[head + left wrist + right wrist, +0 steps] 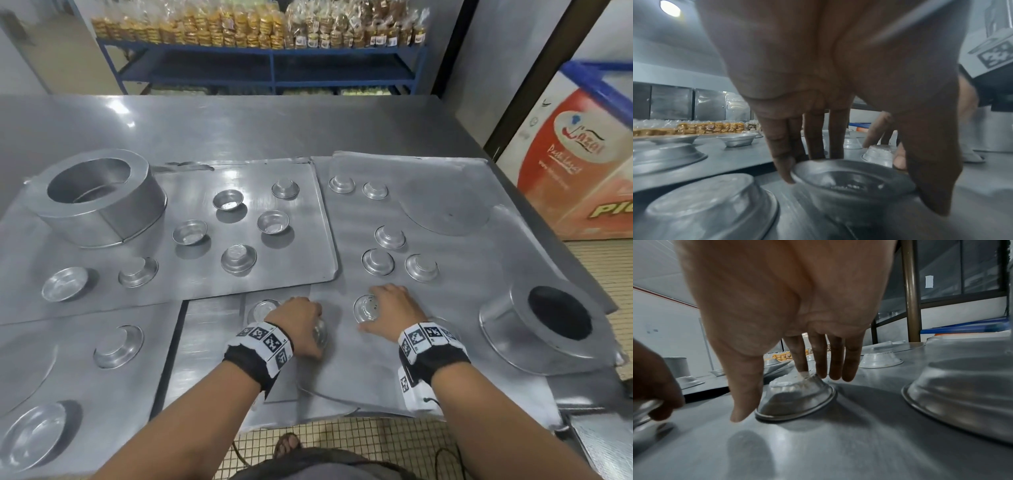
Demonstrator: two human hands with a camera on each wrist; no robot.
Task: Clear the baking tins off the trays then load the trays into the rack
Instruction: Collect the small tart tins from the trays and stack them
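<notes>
Fingertips (784,172) of the left hand (301,323) curl round the rim of a small upright tin (851,180), thumb on the near side and fingers on the far side, so that tin is gripped right at the front edge of the steel table (219,123). Over on the right hand (394,313), fingers (819,360) are spread fairly wide and draped over an upturned small tin (795,400), index tip on its crimped base, thumb (745,395) down beside its rim; the tin sits flat on the right tray (455,171), close to the front edge. More small tins dot that tray behind the hand, and an overturned round cake pan (544,325) lies near its right corner. Left tray (191,281) carries a tall ring-shaped pan (99,198) at its far left corner and several small tins, some upright, some upside down. Beyond the table, a blue shelf (274,54) holds bagged baked goods.
</notes>
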